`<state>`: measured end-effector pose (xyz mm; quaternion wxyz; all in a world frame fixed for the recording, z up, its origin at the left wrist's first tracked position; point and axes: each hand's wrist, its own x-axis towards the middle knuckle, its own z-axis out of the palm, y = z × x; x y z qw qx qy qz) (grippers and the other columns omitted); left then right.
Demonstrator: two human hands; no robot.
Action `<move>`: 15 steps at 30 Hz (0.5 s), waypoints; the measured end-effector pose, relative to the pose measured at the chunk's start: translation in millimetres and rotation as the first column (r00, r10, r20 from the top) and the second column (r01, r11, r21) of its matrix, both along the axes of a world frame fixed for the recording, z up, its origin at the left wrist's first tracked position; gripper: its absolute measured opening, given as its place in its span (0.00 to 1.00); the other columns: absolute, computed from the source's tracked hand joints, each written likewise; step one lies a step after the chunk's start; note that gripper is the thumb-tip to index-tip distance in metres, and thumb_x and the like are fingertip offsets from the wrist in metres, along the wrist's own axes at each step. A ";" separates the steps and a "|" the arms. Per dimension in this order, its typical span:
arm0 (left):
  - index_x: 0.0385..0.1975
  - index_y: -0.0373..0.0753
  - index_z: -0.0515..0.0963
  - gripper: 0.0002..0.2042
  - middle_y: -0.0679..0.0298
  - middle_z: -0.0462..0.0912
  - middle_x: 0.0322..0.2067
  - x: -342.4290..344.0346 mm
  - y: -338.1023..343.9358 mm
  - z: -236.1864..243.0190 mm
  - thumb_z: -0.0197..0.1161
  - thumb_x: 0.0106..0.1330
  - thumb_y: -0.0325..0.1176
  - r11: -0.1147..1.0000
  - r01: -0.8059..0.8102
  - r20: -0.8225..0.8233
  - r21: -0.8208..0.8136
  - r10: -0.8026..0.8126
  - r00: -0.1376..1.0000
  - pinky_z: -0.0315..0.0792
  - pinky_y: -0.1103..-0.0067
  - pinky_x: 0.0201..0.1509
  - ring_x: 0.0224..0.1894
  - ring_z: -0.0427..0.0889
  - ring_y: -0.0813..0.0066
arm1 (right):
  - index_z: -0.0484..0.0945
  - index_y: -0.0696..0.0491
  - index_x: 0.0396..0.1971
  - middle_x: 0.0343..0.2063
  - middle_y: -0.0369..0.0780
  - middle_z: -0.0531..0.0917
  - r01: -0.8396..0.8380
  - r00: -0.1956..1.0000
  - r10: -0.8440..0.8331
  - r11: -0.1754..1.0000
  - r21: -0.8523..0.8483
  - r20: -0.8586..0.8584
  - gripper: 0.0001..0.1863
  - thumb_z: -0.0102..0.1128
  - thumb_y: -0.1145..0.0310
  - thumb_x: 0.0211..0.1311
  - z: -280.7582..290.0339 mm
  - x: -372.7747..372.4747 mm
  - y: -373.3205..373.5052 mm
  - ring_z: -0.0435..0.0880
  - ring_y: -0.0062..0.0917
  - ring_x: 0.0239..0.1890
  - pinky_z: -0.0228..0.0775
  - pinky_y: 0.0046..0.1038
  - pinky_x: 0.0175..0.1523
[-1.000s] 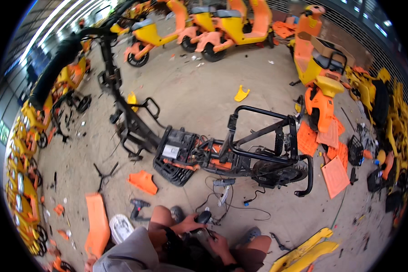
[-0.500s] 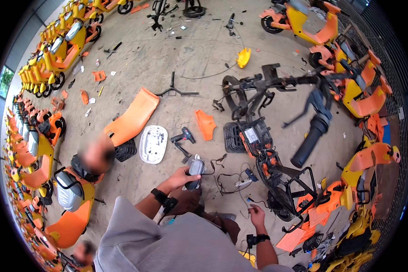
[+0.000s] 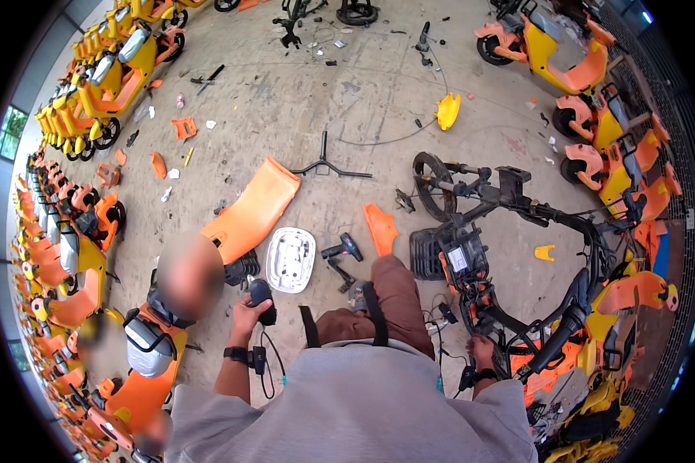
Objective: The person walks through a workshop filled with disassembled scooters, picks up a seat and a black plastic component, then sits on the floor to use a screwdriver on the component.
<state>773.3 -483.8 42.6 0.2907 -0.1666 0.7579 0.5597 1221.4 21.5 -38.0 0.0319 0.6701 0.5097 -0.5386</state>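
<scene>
My left hand (image 3: 249,315) holds a small dark oblong object (image 3: 262,301) out to the left, near a white plastic tray (image 3: 291,261). My right hand (image 3: 480,351) is beside the rear of a stripped black scooter frame (image 3: 540,208), fingers curled at it; what is inside them is hidden. The frame has a battery-like unit (image 3: 465,258) and loose cables around it. A cordless drill (image 3: 347,247) lies on the floor ahead of my legs, beside an orange panel piece (image 3: 380,224).
Rows of yellow-orange scooters (image 3: 112,92) line the left side, and more (image 3: 564,62) stand along the right. A long orange panel (image 3: 251,204), a forked black bar (image 3: 323,166), a yellow part (image 3: 447,110) and scattered scraps lie on the floor. Piled panels (image 3: 594,401) are at lower right.
My body has risen and the view has turned. My left hand has moved left with the dark object, away from my middle. My right hand has moved up to the scooter frame.
</scene>
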 end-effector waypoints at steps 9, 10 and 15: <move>0.43 0.30 0.77 0.21 0.61 0.81 0.37 -117.1 12.4 51.6 0.74 0.51 0.30 0.939 -0.083 -0.218 -0.334 0.009 0.976 0.75 0.77 0.44 0.38 0.80 0.72 | 0.76 0.57 0.46 0.31 0.42 0.82 0.392 0.916 -0.402 0.895 -0.215 -0.004 0.16 0.50 0.67 0.60 -53.1 -126.9 -67.4 0.83 0.30 0.32 0.74 0.31 0.35; 0.44 0.30 0.76 0.21 0.61 0.81 0.38 -113.8 -7.6 40.3 0.74 0.51 0.30 0.924 -0.146 -0.171 -0.352 0.090 0.981 0.75 0.77 0.44 0.39 0.80 0.72 | 0.77 0.57 0.43 0.30 0.42 0.83 0.102 0.994 -0.106 0.981 -0.162 -0.012 0.15 0.51 0.66 0.60 -54.4 -150.6 -54.4 0.83 0.31 0.32 0.74 0.31 0.36; 0.47 0.33 0.74 0.23 0.61 0.79 0.41 -327.2 79.0 45.2 0.73 0.52 0.31 0.874 0.135 -0.142 -0.466 -0.225 0.964 0.74 0.76 0.46 0.41 0.78 0.71 | 0.82 0.51 0.33 0.31 0.46 0.83 -0.872 0.442 0.831 0.487 -0.056 0.336 0.14 0.54 0.59 0.53 -108.4 -228.7 -65.7 0.83 0.39 0.35 0.73 0.34 0.40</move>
